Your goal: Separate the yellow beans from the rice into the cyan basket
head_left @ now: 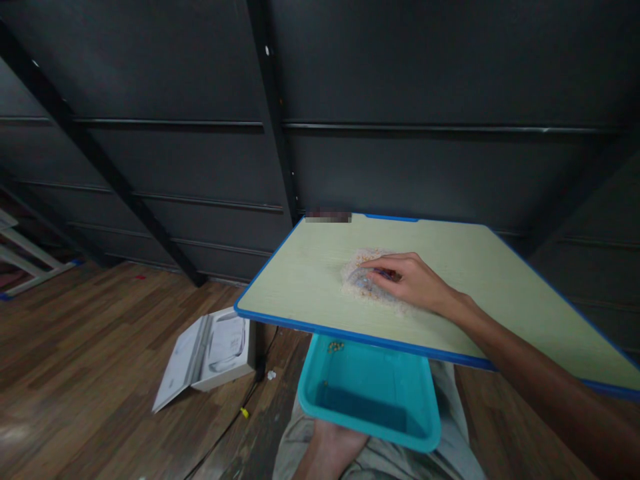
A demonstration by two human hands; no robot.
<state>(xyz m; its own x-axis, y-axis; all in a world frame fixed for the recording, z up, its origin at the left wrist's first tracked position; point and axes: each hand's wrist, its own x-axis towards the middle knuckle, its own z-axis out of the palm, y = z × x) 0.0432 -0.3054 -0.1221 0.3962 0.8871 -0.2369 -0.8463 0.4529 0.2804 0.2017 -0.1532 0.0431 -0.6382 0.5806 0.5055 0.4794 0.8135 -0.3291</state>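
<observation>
On the table lies a loose, pale pile of small grains that looks like rice, with orange-brown bits mixed in. My right hand reaches into this pile from the right. Its thumb and forefinger come close together at the grains; anything between them is too small to make out. A bluish patch shows beneath the fingertips. Below the table's near edge, my left hand supports a turquoise plastic tray from underneath, its fingers mostly hidden. Several small yellowish pieces sit in the tray's far left corner.
The table has a blue rim, and a dark panelled wall stands behind it. On the wooden floor to the left are an open white box and a black cable. My lap is under the tray.
</observation>
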